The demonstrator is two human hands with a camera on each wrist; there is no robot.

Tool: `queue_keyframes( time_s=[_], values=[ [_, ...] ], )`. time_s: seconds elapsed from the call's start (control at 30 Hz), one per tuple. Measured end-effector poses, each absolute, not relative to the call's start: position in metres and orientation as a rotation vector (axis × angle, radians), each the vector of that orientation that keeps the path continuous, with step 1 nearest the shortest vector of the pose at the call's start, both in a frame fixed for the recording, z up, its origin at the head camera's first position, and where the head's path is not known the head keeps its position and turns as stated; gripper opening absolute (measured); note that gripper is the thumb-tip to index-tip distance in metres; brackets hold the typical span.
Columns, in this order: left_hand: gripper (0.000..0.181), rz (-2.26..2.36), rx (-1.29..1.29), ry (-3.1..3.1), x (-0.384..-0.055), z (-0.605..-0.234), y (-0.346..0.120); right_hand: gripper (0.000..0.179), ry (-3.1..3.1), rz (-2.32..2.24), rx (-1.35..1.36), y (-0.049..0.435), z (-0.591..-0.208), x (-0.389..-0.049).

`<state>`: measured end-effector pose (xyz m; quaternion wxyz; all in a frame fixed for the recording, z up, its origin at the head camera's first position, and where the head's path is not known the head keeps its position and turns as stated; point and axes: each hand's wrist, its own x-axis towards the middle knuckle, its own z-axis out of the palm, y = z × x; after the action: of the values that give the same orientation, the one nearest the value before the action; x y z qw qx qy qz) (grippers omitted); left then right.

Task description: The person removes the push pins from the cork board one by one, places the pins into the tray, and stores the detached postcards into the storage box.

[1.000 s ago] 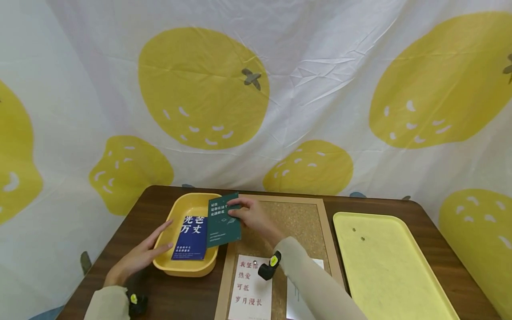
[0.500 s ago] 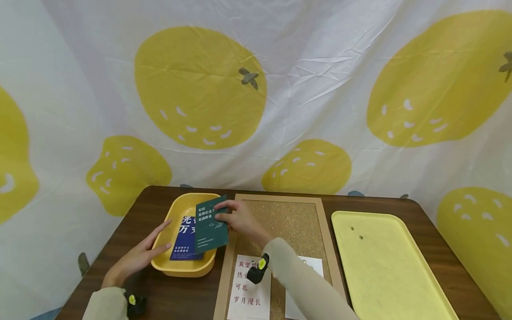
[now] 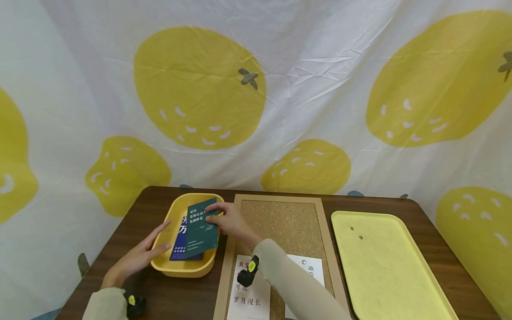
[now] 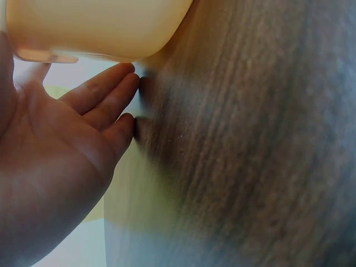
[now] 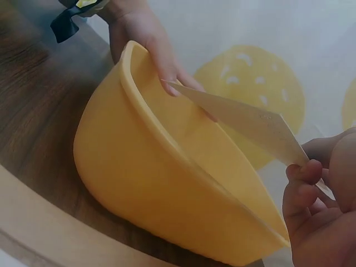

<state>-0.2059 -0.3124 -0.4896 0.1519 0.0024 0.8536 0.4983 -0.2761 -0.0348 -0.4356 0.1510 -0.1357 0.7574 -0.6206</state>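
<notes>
Carefully, the right hand (image 3: 231, 222) pinched the green card (image 3: 200, 234) near its right edge, the thumb and fingers almost together on it. The left hand (image 3: 136, 258) had its fingers spread and nearly straight, resting at the left rim of the yellow tub (image 3: 181, 270). The green card was tilted over the tub, partly covering the blue card (image 3: 178, 248) which lay inside; whether the two cards touched, I could not tell. In my judgement the green card was very light and rather stiff, because it stood out flat from the fingers without drooping. Its face was perhaps a little slippery, and its corners could bend easily, so a soft pinch at the middle of one edge seemed the best hold. As for numbers, I counted one green card, one blue card and one tub; if more cards lay below, it was hidden. Further out was one cork board (image 3: 280, 222) with two white sheets, the left one (image 3: 250, 306) and the right one (image 3: 312, 269), then one pale yellow tray (image 3: 392, 262) bearing two small objects (image 3: 361, 237), too tiny to name surely. Everything stood on one brown table (image 3: 160, 302).
</notes>
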Motion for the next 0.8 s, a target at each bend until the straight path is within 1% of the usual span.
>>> queue_keyframes(
  time_s=[0.53, 0.8],
  values=[
    [0.080, 1.409, -0.025, 2.441, -0.206, -0.488, -0.312, 0.015, 2.276, -1.712, -0.376, -0.049, -0.445, -0.275],
    [0.079, 1.432, 0.013, 2.432, -0.206, -0.489, -0.314, 0.016, 2.299, -1.698, -0.386, -0.054, -0.450, -0.271]
  ],
)
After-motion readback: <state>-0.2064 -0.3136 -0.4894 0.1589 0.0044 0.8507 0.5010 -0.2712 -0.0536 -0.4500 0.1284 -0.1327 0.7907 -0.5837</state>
